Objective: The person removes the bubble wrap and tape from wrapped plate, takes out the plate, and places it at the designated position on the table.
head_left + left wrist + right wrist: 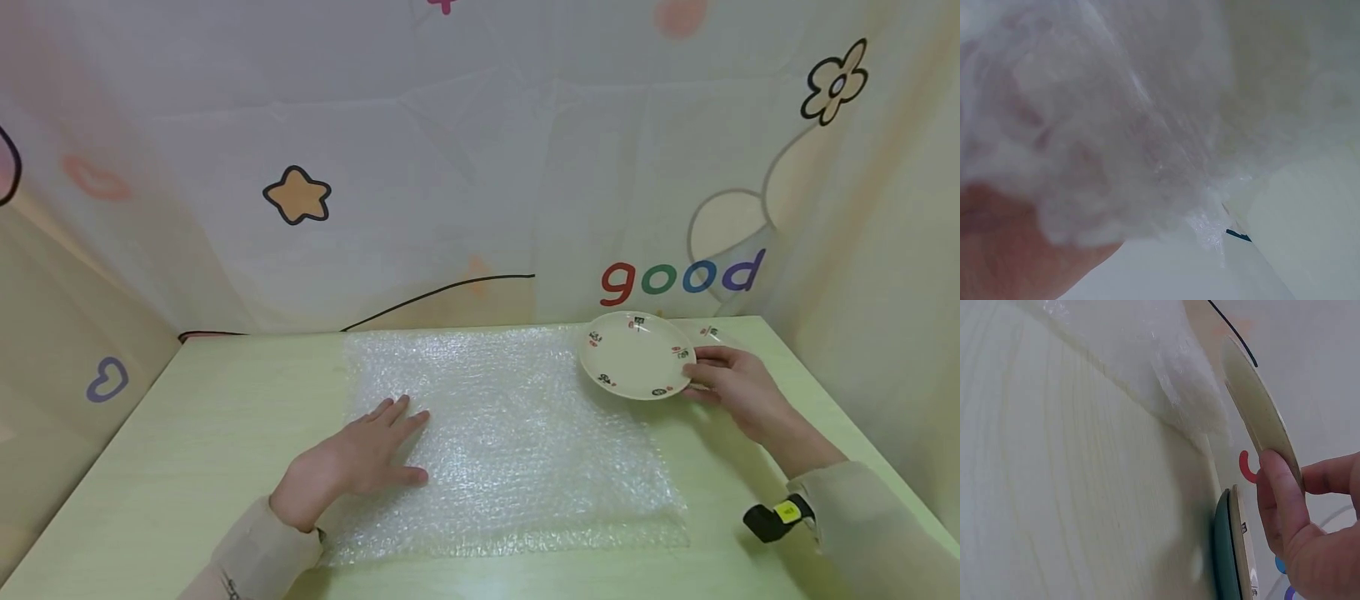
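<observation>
A sheet of bubble wrap (510, 450) lies spread over the table. My left hand (360, 454) rests on its left part with fingers spread and straight. In the left wrist view, blurred wrap (1116, 125) fills most of the picture, and part of the left hand (1016, 256) shows beneath it. At the wrap's far right corner, my right hand (738, 392) pinches the rim of a round cream plate (637, 358) with small dark and red marks. The right wrist view shows this plate (1257, 406) edge-on, raised above the table, thumb on one face and fingers on the other.
Behind the right hand, another patterned plate (712, 335) partly shows at the back right. In the right wrist view, a teal dish (1225, 550) sits against a pale plate (1244, 544). Printed curtain (450, 192) encloses the table's back and sides.
</observation>
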Available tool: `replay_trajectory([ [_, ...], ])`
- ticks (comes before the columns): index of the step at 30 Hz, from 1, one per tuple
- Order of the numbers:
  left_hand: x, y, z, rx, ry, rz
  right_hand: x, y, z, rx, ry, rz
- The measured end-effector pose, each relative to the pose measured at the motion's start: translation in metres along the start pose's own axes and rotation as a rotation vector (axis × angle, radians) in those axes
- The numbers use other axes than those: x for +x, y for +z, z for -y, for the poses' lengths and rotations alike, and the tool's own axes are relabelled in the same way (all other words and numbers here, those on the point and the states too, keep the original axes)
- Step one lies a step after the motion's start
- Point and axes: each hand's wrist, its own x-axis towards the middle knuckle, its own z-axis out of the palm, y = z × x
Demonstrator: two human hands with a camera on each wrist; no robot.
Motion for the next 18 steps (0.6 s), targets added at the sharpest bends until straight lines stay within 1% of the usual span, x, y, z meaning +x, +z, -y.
replay_trajectory([
  [2,0.0,0.0,0.0,0.002,-0.001,0.0,-0.001,-0.005,-0.002,0.018,0.002,-0.013],
  [8,-0.001,0.0,0.001,0.002,-0.001,-0.002,-0.004,-0.015,-0.007,0.14,-0.019,-0.062],
  [11,-0.001,0.0,0.001,0.006,-0.004,-0.002,-0.005,-0.02,-0.009,0.148,-0.016,-0.101],
  [13,-0.001,0.0,0.001,0.007,-0.002,-0.003,-0.005,-0.024,-0.011,0.135,-0.012,-0.129],
  [18,-0.001,0.0,0.001,-0.006,0.009,-0.007,-0.007,-0.033,-0.014,0.188,-0.023,-0.163],
])
